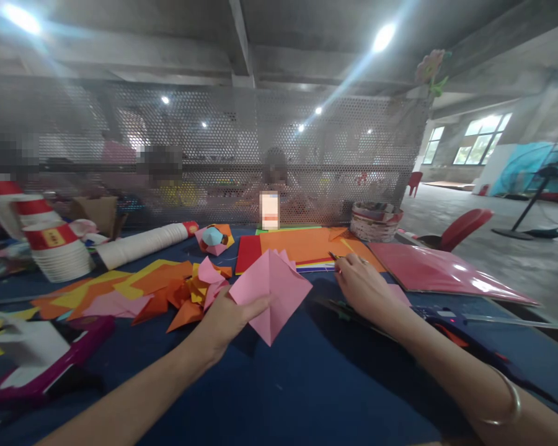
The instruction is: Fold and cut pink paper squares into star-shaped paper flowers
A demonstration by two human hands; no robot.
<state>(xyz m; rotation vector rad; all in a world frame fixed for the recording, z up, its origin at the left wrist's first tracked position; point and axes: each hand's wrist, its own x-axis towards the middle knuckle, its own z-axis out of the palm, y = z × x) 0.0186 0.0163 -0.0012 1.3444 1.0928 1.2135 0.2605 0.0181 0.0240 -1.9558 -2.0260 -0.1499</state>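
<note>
From my remote post: left hand (230, 313) pinched the pink paper (286, 286) above the tabletop (307, 384), its creases already made. Folded pieces (182, 296) lay leftward; flat sheets (302, 244) beyond looked unused. Right hand (358, 282) had curled fingers; I couldn't tell their grip.

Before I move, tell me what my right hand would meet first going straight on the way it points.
Probably the orange paper lying ahead of your right hand; its height is unclear, so it might pass over.

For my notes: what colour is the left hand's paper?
The folded paper is pink, clearest in the head view.
</note>
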